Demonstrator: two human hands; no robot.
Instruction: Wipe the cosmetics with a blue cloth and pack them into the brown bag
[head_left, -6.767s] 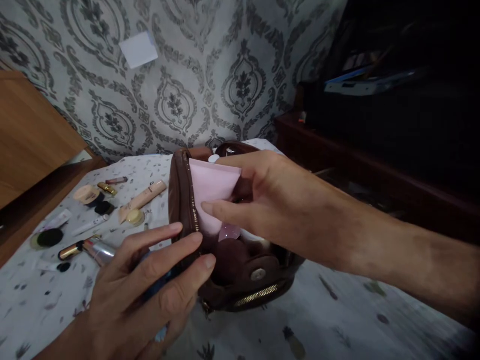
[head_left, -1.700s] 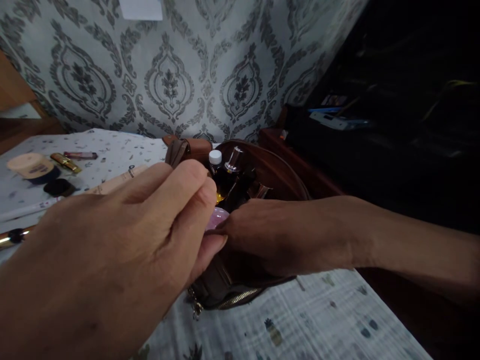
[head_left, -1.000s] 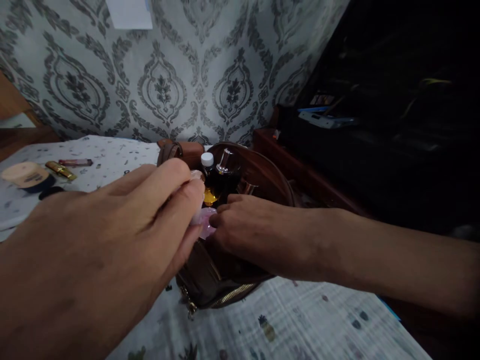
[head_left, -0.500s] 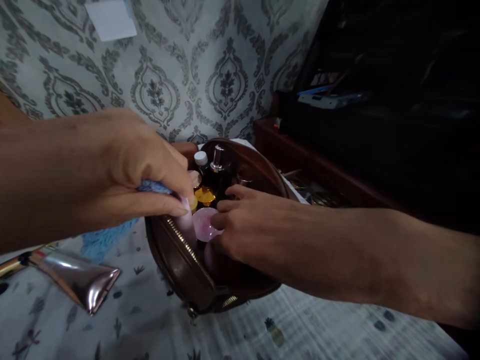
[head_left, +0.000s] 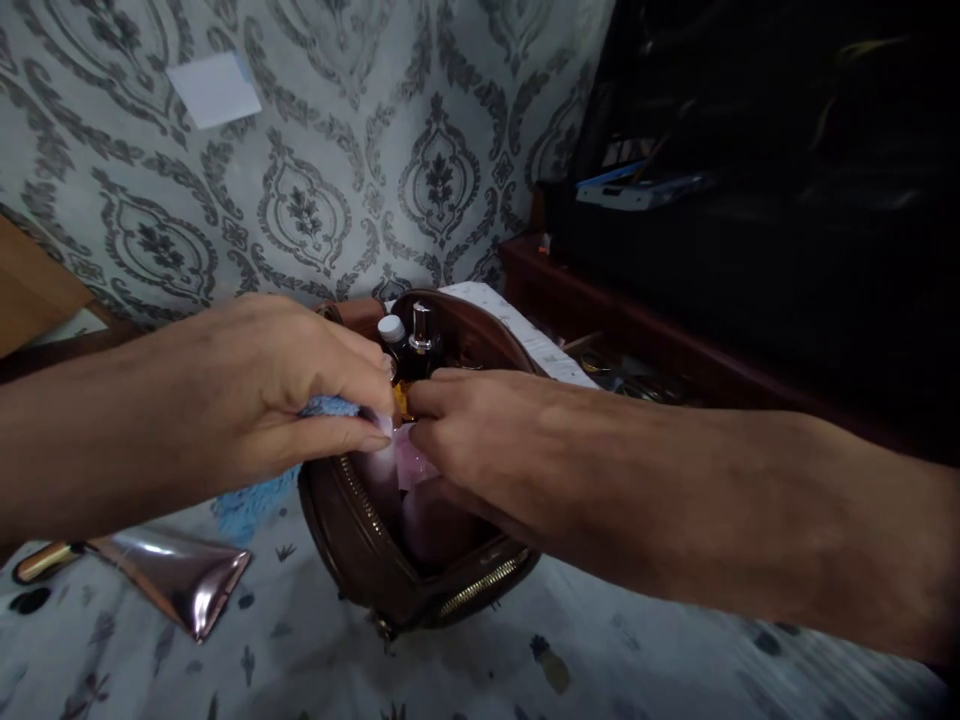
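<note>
A brown zippered bag (head_left: pixel 360 550) stands open on the patterned cloth, holding a white-capped bottle (head_left: pixel 391 328), a dark bottle with a silver top (head_left: pixel 422 330) and a pink item (head_left: pixel 412 457). My left hand (head_left: pixel 315 385) pinches a pale pink item (head_left: pixel 381 462) at the bag's left rim, with blue fluffy cloth (head_left: pixel 259 505) below the palm. Inside the bag, my right hand (head_left: pixel 472 425) has its fingers curled down by the pink item and an amber one (head_left: pixel 403 398); its fingertips are partly hidden.
A shiny pink tube (head_left: pixel 180 575) and a gold-handled brush (head_left: pixel 49 562) lie left of the bag. Behind stands a patterned wall (head_left: pixel 307 210) with a white paper (head_left: pixel 216 90). A dark red wooden edge (head_left: pixel 600 300) runs along the right.
My right hand has moved left and its fingers have closed in, covering more of the amber and pink items. My left hand keeps its pinch. The whole view has shifted slightly.
</note>
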